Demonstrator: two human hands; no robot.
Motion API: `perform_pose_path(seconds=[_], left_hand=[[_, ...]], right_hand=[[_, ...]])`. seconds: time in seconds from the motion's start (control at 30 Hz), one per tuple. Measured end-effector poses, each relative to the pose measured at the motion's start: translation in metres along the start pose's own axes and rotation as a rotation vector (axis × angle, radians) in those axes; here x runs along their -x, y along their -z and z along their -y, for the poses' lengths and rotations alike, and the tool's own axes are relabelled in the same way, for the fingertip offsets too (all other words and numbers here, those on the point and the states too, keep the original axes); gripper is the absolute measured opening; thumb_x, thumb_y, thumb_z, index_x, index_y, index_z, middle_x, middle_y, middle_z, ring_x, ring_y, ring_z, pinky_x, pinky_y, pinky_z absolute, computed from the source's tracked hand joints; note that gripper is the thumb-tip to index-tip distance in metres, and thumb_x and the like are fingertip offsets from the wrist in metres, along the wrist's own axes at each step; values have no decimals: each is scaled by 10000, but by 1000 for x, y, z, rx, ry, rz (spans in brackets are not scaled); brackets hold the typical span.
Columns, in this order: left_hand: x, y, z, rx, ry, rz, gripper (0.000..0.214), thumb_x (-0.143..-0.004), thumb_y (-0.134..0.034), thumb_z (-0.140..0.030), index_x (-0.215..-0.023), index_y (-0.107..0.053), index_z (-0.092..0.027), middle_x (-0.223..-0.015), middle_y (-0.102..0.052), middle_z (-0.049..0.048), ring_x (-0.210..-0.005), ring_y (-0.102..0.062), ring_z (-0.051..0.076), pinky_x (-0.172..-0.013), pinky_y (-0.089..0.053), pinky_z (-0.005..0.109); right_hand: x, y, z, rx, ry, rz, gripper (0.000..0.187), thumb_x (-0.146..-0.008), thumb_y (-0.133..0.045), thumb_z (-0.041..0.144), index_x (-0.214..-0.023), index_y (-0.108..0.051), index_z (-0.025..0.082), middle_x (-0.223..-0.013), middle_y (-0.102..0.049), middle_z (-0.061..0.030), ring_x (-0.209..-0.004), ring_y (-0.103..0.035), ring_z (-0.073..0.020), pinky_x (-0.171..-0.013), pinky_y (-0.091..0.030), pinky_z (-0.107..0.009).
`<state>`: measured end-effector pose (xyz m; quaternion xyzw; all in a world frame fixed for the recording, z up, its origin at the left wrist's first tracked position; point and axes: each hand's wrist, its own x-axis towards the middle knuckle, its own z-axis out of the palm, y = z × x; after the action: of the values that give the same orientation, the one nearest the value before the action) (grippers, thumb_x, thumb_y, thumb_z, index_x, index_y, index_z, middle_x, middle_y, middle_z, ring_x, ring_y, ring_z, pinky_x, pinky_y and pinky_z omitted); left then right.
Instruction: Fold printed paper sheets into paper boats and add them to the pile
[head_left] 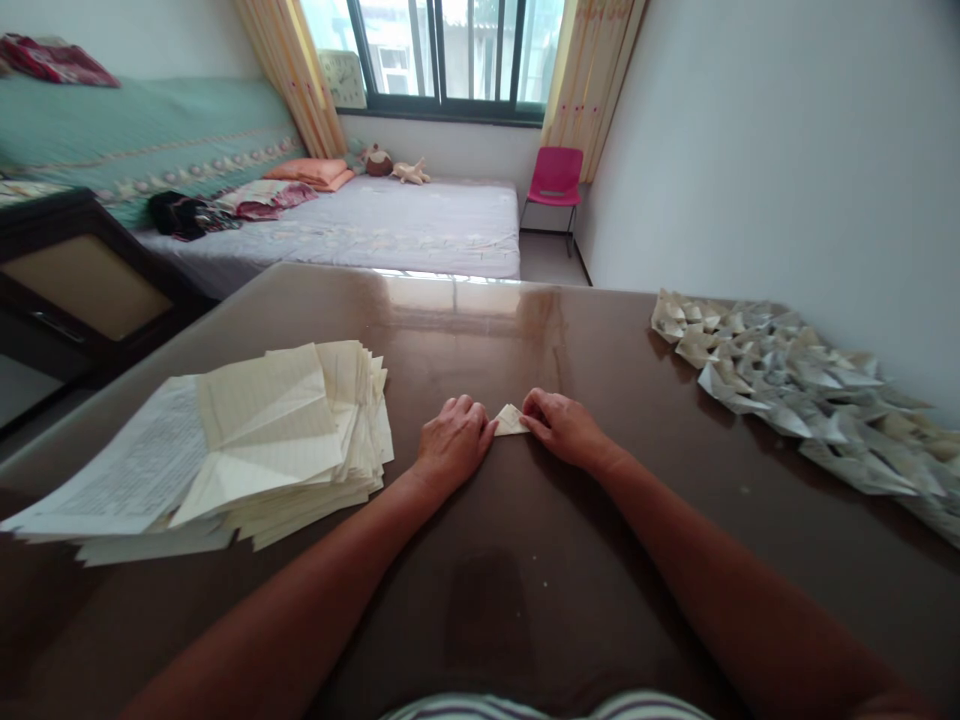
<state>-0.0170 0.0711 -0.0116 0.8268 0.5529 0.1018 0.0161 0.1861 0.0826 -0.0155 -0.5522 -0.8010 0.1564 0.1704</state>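
Note:
A small folded piece of cream paper lies on the glossy brown table, pinched from both sides. My left hand presses on its left edge with the fingers curled down. My right hand grips its right edge with the fingertips closed on it. Only a little triangle of the paper shows between the two hands.
A thick stack of cream printed sheets lies at the left of the table. Several folded paper pieces are heaped along the right edge by the wall. Beyond the table are a bed, a pink chair and a window.

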Motion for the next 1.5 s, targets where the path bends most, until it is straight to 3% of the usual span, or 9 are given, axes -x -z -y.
perform_pose_path(seconds=[0.3,0.43,0.5,0.6,0.73,0.87,0.97,1.27,1.5], left_hand=[[2,3,-2,7,9,-14,191,-936,-457,-403,-1013,-533,-244,-999,-582,18,-972,-525,192,-622,-434,258],[4,-1,1,0,-190,-43,239,-962,-432,-306,-1178,-531,-328,-1117,-578,-5,-1042,-489,181,-726,-455,262],[5,-3,4,-9,-300,-46,280,-964,-432,-285,-1218,-530,-353,-1165,-580,-21,-1057,-475,176,-785,-452,272],[7,-2,6,-59,-355,-21,295,-960,-440,-299,-1237,-538,-327,-1163,-597,-9,-1038,-482,184,-770,-450,291],[12,3,3,-132,-355,7,319,-963,-430,-307,-1268,-522,-293,-1153,-600,16,-1038,-485,199,-725,-439,318],[16,7,0,-138,-351,30,377,-965,-418,-291,-1339,-456,-264,-1141,-599,46,-1059,-478,207,-737,-428,331],[16,9,-1,-92,-350,50,425,-958,-424,-269,-1379,-402,-323,-1135,-596,42,-1058,-474,213,-733,-413,325],[15,10,-4,-38,-314,75,396,-938,-447,-260,-1322,-467,-352,-1112,-590,53,-1068,-442,251,-724,-401,348],[16,10,-2,-38,-313,80,365,-934,-464,-250,-1288,-501,-329,-1163,-589,44,-1088,-445,244,-722,-412,337]], right_hand=[[1,2,4,4,-1,-14,73,-879,-556,280,-853,-566,213,-852,-611,-7,-744,-543,-132,-632,-355,-233],[1,1,-3,-47,34,-29,83,-890,-547,277,-903,-610,225,-884,-622,-5,-767,-563,-131,-655,-381,-233],[1,1,-12,-98,106,-18,135,-910,-525,278,-965,-645,246,-947,-629,-5,-801,-583,-126,-705,-408,-234],[2,5,-26,-145,253,39,226,-939,-487,292,-1046,-685,287,-1043,-632,-8,-878,-604,-122,-776,-429,-232],[3,13,-35,-86,346,81,279,-949,-467,318,-1117,-690,336,-1101,-631,-13,-967,-601,-137,-812,-434,-238],[3,14,-36,-95,294,81,265,-915,-535,356,-1130,-689,349,-1098,-622,-14,-929,-608,-136,-794,-444,-241],[3,14,-35,-149,268,98,261,-877,-596,394,-1107,-703,330,-1089,-616,-17,-926,-606,-140,-820,-452,-250],[3,34,-38,-221,400,263,305,-897,-580,307,-1191,-656,320,-1157,-590,-45,-1089,-548,-167,-1007,-401,-327],[3,36,-44,-201,404,274,288,-880,-603,299,-1159,-676,318,-1191,-599,-44,-1086,-545,-170,-1007,-391,-339]])
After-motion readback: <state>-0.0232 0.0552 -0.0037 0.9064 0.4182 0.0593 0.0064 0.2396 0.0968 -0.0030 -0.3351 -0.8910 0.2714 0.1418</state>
